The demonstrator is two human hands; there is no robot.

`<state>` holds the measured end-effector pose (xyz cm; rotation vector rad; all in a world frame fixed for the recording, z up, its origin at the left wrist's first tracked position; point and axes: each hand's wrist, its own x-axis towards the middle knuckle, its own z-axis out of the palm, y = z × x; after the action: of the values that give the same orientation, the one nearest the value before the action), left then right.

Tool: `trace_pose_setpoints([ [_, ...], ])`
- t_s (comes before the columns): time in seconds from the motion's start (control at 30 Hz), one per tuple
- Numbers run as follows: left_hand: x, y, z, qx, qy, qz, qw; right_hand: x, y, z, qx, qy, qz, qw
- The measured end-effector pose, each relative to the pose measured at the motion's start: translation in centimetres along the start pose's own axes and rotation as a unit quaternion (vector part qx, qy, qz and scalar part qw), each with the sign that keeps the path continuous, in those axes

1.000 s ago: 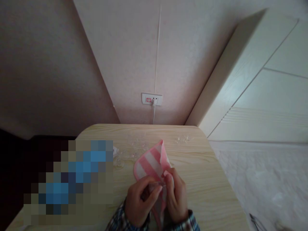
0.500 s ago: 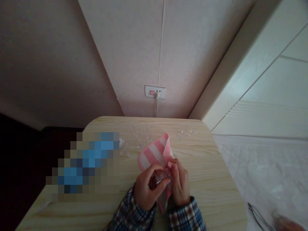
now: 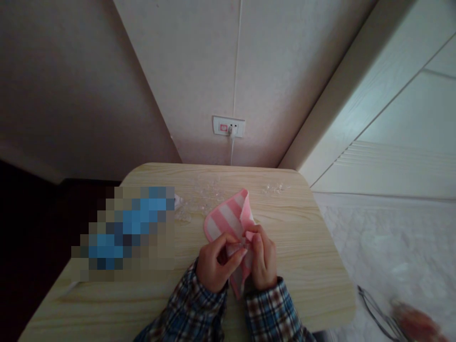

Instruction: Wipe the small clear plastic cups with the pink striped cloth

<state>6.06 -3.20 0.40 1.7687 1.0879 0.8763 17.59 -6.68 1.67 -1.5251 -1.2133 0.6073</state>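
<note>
Near the table's front, my left hand (image 3: 214,266) is closed, pinching a small clear object (image 3: 235,248) between thumb and fingers. My right hand (image 3: 264,259) is closed on a folded part of a pink and white striped cloth (image 3: 228,216), pressed against the clear object's right side. The rest of the cloth spreads behind and beneath my hands, one edge folded up. Several clear small pieces (image 3: 206,192) lie behind and left of the cloth, and a smaller group (image 3: 276,188) lies to its right.
A blurred-out blue item (image 3: 142,216) lies on the left of the wooden table (image 3: 306,266). On the wall behind is a socket (image 3: 228,127) with a plugged-in cable. Dark cords (image 3: 377,311) and a blurred reddish thing (image 3: 415,323) are at the lower right, beyond the table.
The whole view has shifted a little, so the table and hands appear higher. The clear object has turned in my left fingers, and my right hand still grips the cloth.
</note>
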Motion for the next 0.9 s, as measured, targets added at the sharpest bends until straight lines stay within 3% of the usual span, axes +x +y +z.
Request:
trace_pose_setpoints([
  [0.33, 0.28, 0.91, -0.13, -0.117, -0.003, -0.03, 0.993, 0.27, -0.43, -0.45, 0.006, -0.029, -0.002, 1.0],
  [0.53, 0.21, 1.0, -0.25, -0.096, -0.031, -0.016, 0.995, 0.21, -0.35, -0.33, -0.003, 0.011, 0.0, 1.0],
  [0.77, 0.24, 0.89, -0.73, -0.039, -0.066, 0.007, 0.997, 0.32, -0.23, -0.6, 0.003, -0.043, 0.021, 0.999],
  [0.9, 0.22, 0.98, -0.58, -0.078, -0.046, 0.003, 0.996, 0.21, 0.09, -0.37, 0.002, -0.053, 0.022, 0.998],
])
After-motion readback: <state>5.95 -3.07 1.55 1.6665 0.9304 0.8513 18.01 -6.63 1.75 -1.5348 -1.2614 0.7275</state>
